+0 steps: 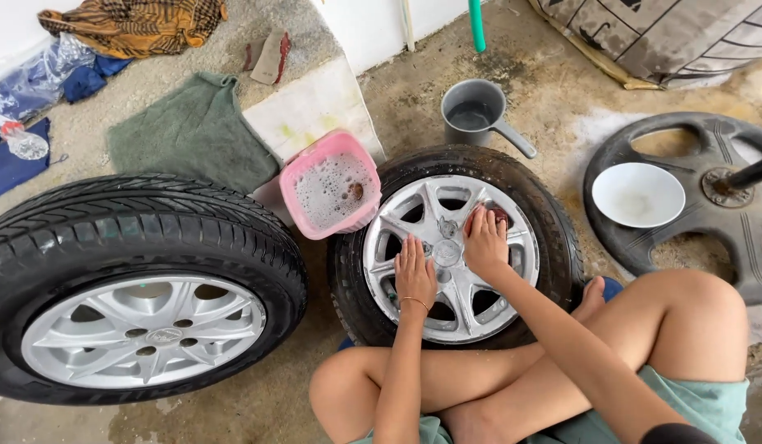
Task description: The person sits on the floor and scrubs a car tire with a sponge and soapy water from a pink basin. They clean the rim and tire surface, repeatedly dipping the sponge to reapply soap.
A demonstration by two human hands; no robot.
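Note:
A car tyre (554, 222) with a silver alloy rim (512, 271) lies flat on the concrete in front of my crossed legs. My left hand (415, 274) rests flat on a spoke at the rim's left, fingers together and holding nothing. My right hand (484, 239) presses on the rim just right of the hub; a small dark red thing shows at its fingertips, and what it is I cannot tell. A pink tub (332, 185) of soapy water stands against the tyre's upper left edge.
A second, larger wheel (134, 288) lies at the left. A grey jug (477, 113) holding water stands beyond the tyre. A black wheel cover (693, 205) with a white bowl (638, 194) on it lies at the right. Green cloth (192, 131) and other rags lie upper left.

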